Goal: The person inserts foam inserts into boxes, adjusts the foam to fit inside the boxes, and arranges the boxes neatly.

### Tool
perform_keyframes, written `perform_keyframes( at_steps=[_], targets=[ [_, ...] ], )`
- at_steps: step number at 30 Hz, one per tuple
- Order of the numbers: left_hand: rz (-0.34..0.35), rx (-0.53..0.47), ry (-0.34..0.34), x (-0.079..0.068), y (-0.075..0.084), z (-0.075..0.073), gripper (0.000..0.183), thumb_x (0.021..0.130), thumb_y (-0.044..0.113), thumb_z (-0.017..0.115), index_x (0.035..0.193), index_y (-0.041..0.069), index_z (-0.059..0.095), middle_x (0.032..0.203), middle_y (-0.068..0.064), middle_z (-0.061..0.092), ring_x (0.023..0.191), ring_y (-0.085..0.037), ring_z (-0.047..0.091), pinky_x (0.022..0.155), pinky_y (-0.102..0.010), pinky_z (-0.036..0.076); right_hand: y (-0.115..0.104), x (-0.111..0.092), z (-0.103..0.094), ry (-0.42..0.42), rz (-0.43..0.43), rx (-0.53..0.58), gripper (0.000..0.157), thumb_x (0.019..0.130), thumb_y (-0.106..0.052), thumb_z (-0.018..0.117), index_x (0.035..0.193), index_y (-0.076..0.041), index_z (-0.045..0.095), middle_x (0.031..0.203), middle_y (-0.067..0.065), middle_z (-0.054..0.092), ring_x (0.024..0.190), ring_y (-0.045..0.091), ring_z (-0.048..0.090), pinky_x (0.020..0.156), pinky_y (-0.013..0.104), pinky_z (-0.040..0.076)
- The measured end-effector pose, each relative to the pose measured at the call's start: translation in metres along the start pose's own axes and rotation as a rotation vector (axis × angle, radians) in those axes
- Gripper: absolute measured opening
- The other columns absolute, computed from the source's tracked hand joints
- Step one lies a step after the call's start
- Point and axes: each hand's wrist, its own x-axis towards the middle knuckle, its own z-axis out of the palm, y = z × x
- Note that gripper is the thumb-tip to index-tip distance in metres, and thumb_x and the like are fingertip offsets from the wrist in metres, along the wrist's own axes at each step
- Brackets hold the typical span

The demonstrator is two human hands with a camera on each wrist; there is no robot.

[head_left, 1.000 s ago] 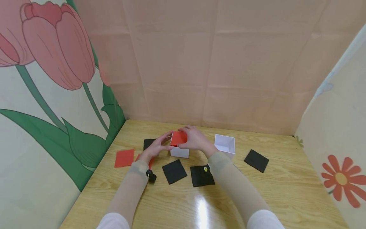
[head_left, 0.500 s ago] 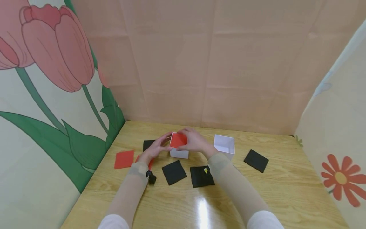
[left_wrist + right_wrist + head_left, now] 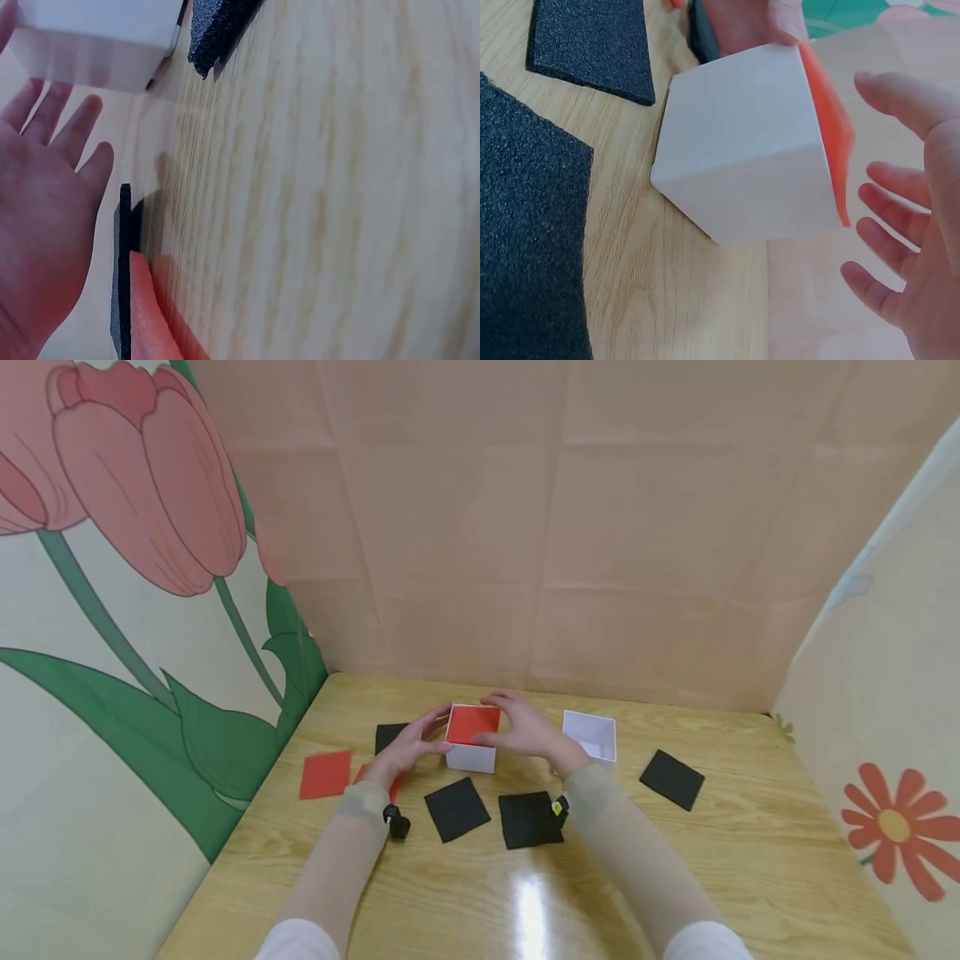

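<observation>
1. While I follow the hands through my cameras, the work is centred on a smooth white square box (image 3: 471, 758), standing on the wood-grain desk (image 3: 435, 893), with a thin red square foam sheet (image 3: 472, 725) across its mouth.
2. My left grip (image 3: 412, 747) lies along the box's left side, fingers extended rather than wrapped round it; its thumb touches the corner by the rim, apparently to steady the box.
3. My right grip (image 3: 528, 728) is spread and holds nothing. Its thumb overlaps the sheet in the head view, but the right wrist view shows a gap between fingertips and foam.
4. Done, as I judge it: the red sheet has been brought to the box and let go. One edge stands proud of the rim, so I would call it placed but not seated. Whatever lies beneath it is hidden.
5. Left, as I judge it: getting that sheet flush. Outside the box I count a flat red foam square (image 3: 326, 774) at far left and a second red piece (image 3: 396, 789) partly behind the left wrist.
6. Also outside: a near black foam square (image 3: 457, 810), another black square (image 3: 525, 822) by the right wrist, a far-right black square (image 3: 672, 780) and a partly covered black piece (image 3: 388, 735) beyond the left grip.
7. A second white box (image 3: 589, 727) stands open-topped to the right, its inner walls showing; I judge little of the work done there.
</observation>
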Motion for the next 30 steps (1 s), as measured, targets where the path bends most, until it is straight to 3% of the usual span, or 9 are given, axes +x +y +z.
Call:
perform_keyframes(
  at_steps=[7,18,30],
  targets=[
    [-0.007,0.001,0.005,0.0001,-0.0008,-0.0001,0.088,0.099,0.023,0.078,0.172,0.022,0.027,0.175,-0.001,0.03,0.161,-0.031,0.025,0.127,-0.062,0.021,0.0017,-0.0071,-0.0015,0.001,0.065,-0.026,0.076,0.091,-0.051,0.08,0.153,-0.014,0.059,0.158,0.013,0.051,0.143,0.037,0.048,0.115,0.06,0.044],
    [0.0,-0.01,0.007,0.0008,-0.0018,0.0008,0.088,0.099,0.02,0.077,0.172,0.02,0.027,0.175,-0.002,0.029,0.161,-0.032,0.024,0.127,-0.065,0.019,0.0022,-0.0058,0.0022,0.004,0.095,-0.036,0.075,0.087,-0.048,0.084,0.151,-0.016,0.062,0.156,0.01,0.053,0.139,0.034,0.05,0.112,0.058,0.048],
    [-0.007,-0.014,0.016,0.0003,-0.0009,0.002,0.088,0.098,0.022,0.078,0.171,0.027,0.029,0.175,-0.001,0.03,0.161,-0.032,0.025,0.127,-0.064,0.019,0.0027,-0.0021,0.001,-0.003,0.097,-0.027,0.075,0.087,-0.048,0.086,0.151,-0.015,0.062,0.155,0.011,0.054,0.138,0.036,0.052,0.113,0.059,0.047]
  ],
)
